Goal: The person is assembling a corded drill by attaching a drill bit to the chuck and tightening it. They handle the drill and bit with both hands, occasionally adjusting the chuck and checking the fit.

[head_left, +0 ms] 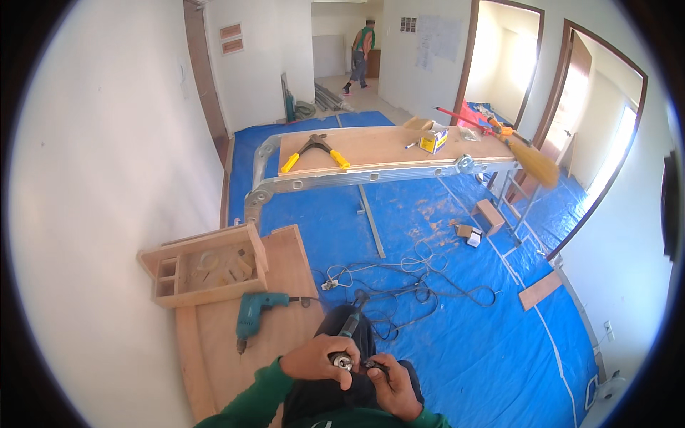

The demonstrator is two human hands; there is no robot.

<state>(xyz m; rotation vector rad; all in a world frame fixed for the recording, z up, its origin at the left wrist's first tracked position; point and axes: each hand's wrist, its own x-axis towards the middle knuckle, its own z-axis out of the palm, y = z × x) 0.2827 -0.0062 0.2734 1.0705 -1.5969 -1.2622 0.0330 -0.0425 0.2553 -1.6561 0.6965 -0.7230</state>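
Over the lap (310, 401) | left hand (314, 357): wrapped round teal tool (350, 327), metal end (343, 362) facing wearer | right hand (394, 389): pinching small dark part (373, 364), just beside metal end | drill (251, 315): on board (214, 342), to the left.

The left hand (312, 359) is curled around the teal tool (349, 327), close to its round metal end. The fingers (343, 344) bend over the far side of that end, and the thumb (344, 381) pokes out on the near side. The left arm (250, 396) reaches up from the lower left of the tool, in a green sleeve. The right hand (397, 390) is just to the right of the tool's round end, pinching a small dark piece. The right sleeve (428, 419) is green too, and only a bit shows, lower right of the tool. The bent legs (314, 399) are in dark cloth, beneath the tool.
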